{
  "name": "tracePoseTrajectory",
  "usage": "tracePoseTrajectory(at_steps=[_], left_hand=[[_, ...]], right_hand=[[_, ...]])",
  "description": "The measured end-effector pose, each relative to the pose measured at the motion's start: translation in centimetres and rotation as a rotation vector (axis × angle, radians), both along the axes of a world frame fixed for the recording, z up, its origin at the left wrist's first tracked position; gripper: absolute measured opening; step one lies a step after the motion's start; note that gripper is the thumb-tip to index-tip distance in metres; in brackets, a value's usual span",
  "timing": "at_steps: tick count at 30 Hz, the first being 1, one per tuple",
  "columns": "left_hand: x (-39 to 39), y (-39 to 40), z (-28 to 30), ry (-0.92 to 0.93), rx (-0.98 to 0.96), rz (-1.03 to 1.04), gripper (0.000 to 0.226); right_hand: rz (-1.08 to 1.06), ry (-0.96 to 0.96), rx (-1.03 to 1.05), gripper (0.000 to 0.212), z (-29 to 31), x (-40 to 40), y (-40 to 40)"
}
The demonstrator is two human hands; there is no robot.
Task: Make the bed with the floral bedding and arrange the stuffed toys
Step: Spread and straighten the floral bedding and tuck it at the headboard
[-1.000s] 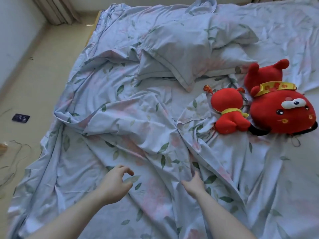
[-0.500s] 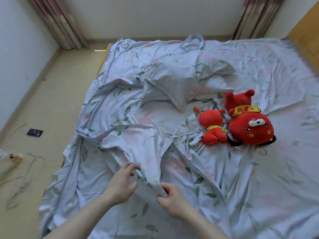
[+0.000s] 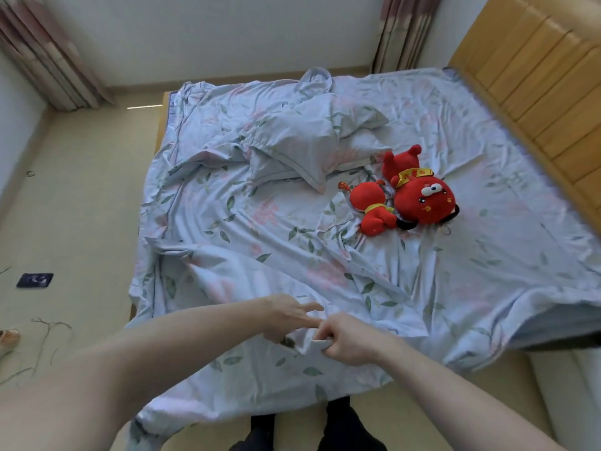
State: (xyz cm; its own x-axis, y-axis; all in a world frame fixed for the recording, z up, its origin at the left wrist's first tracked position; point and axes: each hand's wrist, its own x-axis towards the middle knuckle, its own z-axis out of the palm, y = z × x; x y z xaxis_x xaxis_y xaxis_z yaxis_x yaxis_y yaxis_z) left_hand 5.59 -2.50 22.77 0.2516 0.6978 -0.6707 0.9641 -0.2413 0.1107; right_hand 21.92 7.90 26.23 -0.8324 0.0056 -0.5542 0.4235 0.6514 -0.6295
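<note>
The right hand (image 3: 346, 343) is fisted on a bunched fold of the floral duvet (image 3: 260, 255) at the foot edge, while the left hand (image 3: 287, 315), fingers spread and gripping nothing, touches the cloth just beside it. The duvet's crumpled bulk runs up and left from that pinch, so the left hand sits nearer the slack. Beyond lie the pillow (image 3: 305, 148) and two red stuffed toys (image 3: 406, 196), touching; there are no containers.

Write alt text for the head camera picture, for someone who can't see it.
A person's right hand grips a fold of rumpled floral bedding at the near edge of a bed, with the left hand open beside it. Farther back lie a pillow and two red stuffed toys, near a wooden headboard on the right.
</note>
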Motion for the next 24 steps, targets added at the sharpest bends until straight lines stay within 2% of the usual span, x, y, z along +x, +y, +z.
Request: tracePoseTrajectory(at_steps=[2,4,6,8,11,13,14,17,19,21,24], left_hand=[[0.6,-1.2,0.3,0.028,0.012,-0.055,0.065],[0.4,-2.5,0.0,0.031,0.051,-0.055,0.027],[-0.5,-4.1,-0.3,0.017,0.123,-0.024,0.004],[-1.9,-6.1,-0.3,-0.09,0.204,0.102,0.011],[-4.2,-9.8,0.4,-0.286,0.375,0.465,0.014],[-5.0,-11.7,0.3,-0.308,0.411,0.613,0.011],[-4.9,-12.3,0.2,-0.291,0.387,0.631,0.01],[-3.0,-11.5,-0.6,-0.251,0.246,0.574,0.049],[-1.3,-11.0,-1.3,-0.201,0.154,0.472,0.065],[0.0,-11.2,-2.3,-0.104,0.093,0.359,0.06],[0.8,-11.6,-3.6,-0.046,0.177,0.336,0.031]], right_hand=[[-0.01,-0.035,0.023,0.044,0.4,0.6,-1.6],[-0.025,-0.049,0.042,0.034,0.5,1.4,-2.9],[-0.055,-0.036,0.07,0.024,0.4,2.4,-4.3],[-0.087,-0.012,0.1,0.019,0.0,3.7,-5.6],[-0.12,0.01,0.178,0.013,-0.6,5.6,-7.2],[-0.152,0.014,0.189,0.013,-0.9,6.2,-8.5],[-0.152,0.016,0.198,0.012,-1.0,6.2,-9.2],[-0.159,0.066,0.226,0.012,-1.0,5.7,-10.4],[-0.168,0.08,0.224,0.012,-0.8,5.4,-11.0],[-0.16,0.086,0.224,0.007,-0.2,5.1,-11.2],[-0.169,0.083,0.232,0.012,0.8,5.3,-11.1]])
